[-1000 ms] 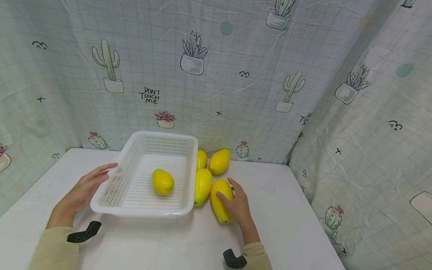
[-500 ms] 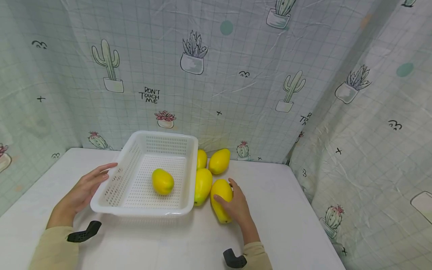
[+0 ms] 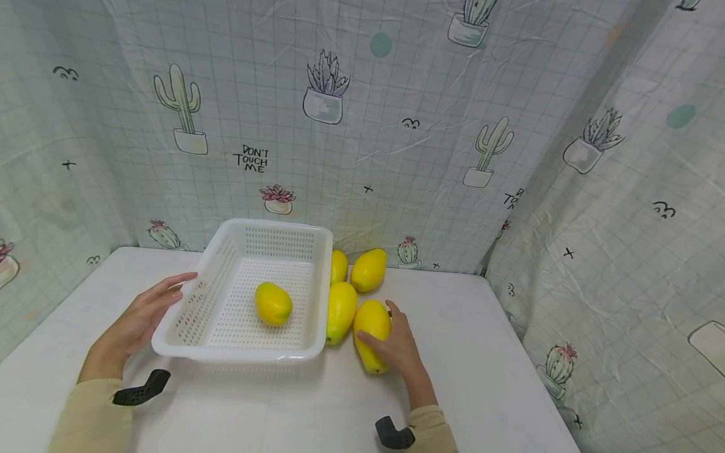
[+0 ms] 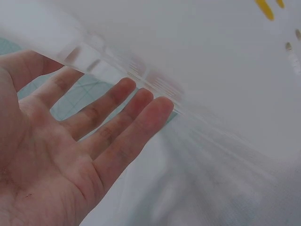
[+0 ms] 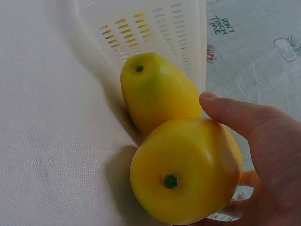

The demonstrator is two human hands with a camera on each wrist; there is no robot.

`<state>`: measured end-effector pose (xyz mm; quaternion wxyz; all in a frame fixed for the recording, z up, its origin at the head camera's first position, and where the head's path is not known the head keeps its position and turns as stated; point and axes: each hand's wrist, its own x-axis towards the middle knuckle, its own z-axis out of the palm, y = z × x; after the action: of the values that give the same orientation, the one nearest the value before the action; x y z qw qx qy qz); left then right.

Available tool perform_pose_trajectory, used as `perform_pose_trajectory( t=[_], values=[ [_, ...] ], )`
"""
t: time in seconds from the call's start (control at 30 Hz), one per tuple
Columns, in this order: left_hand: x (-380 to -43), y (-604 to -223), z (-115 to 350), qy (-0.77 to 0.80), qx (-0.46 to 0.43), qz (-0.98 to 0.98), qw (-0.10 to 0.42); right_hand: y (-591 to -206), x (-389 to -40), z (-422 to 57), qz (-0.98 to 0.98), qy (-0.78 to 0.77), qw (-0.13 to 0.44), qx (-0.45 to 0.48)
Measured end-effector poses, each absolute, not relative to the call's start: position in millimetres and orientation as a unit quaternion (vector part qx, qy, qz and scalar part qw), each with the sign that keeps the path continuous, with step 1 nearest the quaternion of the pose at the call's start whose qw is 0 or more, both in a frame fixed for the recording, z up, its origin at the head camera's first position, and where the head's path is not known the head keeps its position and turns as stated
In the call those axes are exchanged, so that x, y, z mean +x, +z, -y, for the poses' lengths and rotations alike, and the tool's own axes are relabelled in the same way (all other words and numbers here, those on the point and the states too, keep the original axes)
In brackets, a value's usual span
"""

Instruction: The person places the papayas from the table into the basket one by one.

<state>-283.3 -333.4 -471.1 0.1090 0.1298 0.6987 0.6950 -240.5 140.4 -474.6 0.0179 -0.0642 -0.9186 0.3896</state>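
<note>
In the head view, a white perforated plastic basket (image 3: 243, 355) stands at the left, with one rounded yellow fruit (image 3: 273, 304) inside. My left hand (image 3: 141, 318) lies along its left wall, fingers extended; the left wrist view shows those fingertips (image 4: 160, 109) right at the basket's side. My right hand (image 3: 399, 340) is around a long yellow papaya (image 3: 370, 324) on the table. Its thumb reaches across the near side, and the other fingers curl behind the fruit, partly hidden. A second papaya (image 5: 157, 92) lies between this one and the basket wall.
Two more yellow fruits sit at the back: a plump one (image 3: 368, 270) and another (image 3: 338, 267) partly hidden by the basket rim. A cactus-print cloth (image 3: 362, 157) hangs behind the white table (image 3: 470, 377) and at both sides.
My right thumb has slid slightly left and down over the papaya, while the hand shifts a little to the right. The left hand, basket and fruits stay in place.
</note>
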Motion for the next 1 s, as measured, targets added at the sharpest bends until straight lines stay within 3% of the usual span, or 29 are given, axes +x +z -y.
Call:
perform_pose_trajectory(
  t=[1.0],
  values=[
    [-282.1, -468.4, 331.9, 0.691, 0.118, -0.706, 0.101, -471.2, -238.3, -141.0, 0.919, 0.389, 0.013, -0.056]
  ],
)
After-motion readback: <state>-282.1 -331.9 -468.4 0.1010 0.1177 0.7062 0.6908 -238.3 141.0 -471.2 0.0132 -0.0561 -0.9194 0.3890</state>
